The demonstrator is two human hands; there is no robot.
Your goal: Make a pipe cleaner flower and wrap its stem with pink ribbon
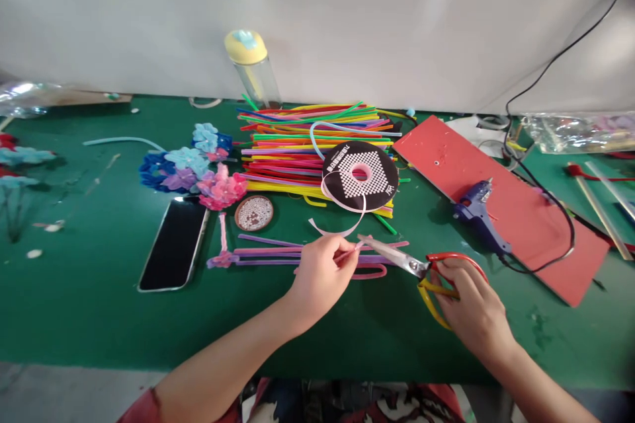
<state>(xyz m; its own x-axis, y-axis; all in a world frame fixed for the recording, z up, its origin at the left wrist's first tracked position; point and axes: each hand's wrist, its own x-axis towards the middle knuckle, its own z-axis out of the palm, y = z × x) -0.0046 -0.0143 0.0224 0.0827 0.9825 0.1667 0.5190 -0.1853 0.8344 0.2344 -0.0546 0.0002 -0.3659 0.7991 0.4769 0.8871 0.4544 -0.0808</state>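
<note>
My right hand grips a pair of scissors with one red and one yellow handle loop. Their blade tips reach close to the fingertips of my left hand. That hand is closed in a pinch on a pink pipe cleaner, whose end shows at the fingertips. Beneath both hands lie several purple and pink pipe cleaners, one pink one bent into a loop. A ribbon spool with a black label rests just beyond, its pale ribbon trailing toward my left hand.
Behind the spool lies a pile of coloured pipe cleaners. Fuzzy flowers, a phone and a bead dish are at left. A glue gun rests on a red board at right. A bottle stands by the wall.
</note>
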